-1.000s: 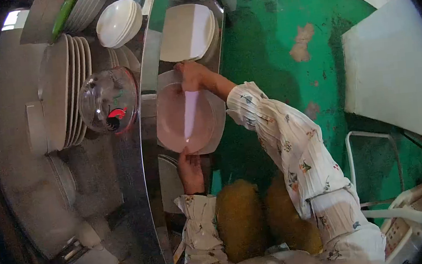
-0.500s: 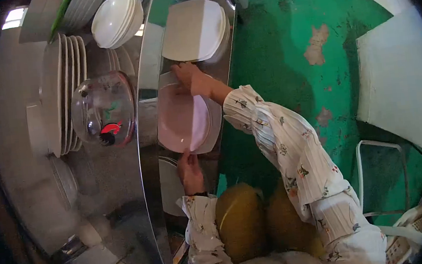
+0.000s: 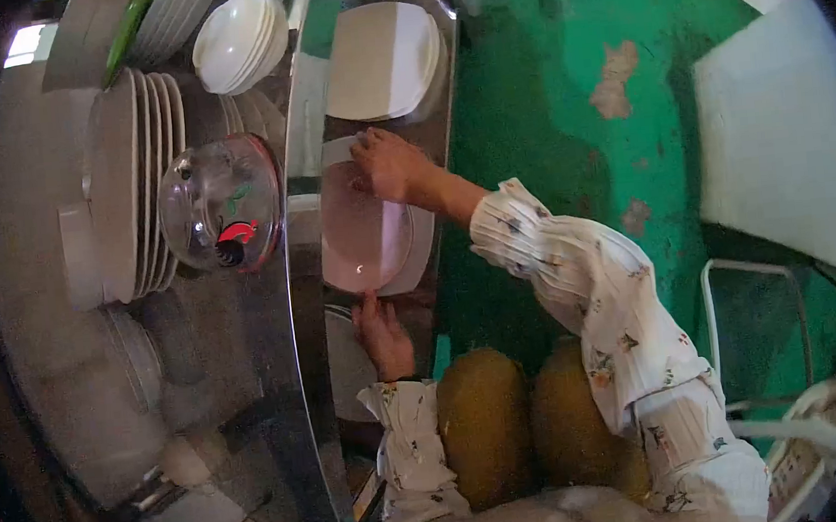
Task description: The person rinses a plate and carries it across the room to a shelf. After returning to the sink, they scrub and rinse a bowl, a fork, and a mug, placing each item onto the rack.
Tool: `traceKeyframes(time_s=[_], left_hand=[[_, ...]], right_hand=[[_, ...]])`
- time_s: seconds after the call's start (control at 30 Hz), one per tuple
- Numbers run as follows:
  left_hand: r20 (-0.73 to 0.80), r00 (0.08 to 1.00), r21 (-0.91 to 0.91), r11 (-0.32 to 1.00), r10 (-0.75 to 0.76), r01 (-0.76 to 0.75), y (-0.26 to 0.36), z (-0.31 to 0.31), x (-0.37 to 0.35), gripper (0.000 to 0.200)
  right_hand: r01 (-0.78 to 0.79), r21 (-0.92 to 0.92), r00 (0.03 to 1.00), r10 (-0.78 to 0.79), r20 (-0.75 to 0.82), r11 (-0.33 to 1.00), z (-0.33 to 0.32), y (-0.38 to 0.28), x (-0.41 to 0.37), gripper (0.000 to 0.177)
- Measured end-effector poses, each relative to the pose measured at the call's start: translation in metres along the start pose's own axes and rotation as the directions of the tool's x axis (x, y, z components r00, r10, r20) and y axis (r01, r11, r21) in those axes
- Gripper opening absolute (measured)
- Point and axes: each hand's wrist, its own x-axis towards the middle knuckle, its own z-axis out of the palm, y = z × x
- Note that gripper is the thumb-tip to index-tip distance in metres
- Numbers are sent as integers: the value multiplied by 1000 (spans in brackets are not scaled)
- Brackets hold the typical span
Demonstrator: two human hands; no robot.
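A round pink plate (image 3: 361, 236) lies on a squarish white plate (image 3: 422, 251) on the steel shelf. My right hand (image 3: 396, 168) is at the pink plate's far edge, fingers curled over the rim. At the near edge, my left hand (image 3: 382, 339) pinches the rim with its fingertips. Part of a darker stack of plates (image 3: 346, 367) shows beside my left hand. Beyond my right hand stands a stack of white square plates (image 3: 381, 60).
Left of the shelf's metal edge (image 3: 295, 311) are a clear glass bowl (image 3: 222, 206), upright large plates (image 3: 138, 186) and stacked white bowls (image 3: 240, 43). A white box (image 3: 775, 140) and a white-framed stool (image 3: 752, 267) are on the right, over green floor (image 3: 533, 102).
The view has shifted slightly. Both hands remain at opposite edges of the pink plate; my right hand's fingers are a little more curled over the far side.
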Motion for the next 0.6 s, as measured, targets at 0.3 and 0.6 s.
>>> traceKeyframes(time_s=[0.3,0.6], left_hand=[[292,955,349,935,-49,-59,25,34,-100,50],[560,747,721,655,-359,-226,41,-28,-298,34]], right_hand=[[-582,483,733,679,-36,654,-51,-47,-159,25],[-934,337,180,970,161,118,-110,-231,-366,20]])
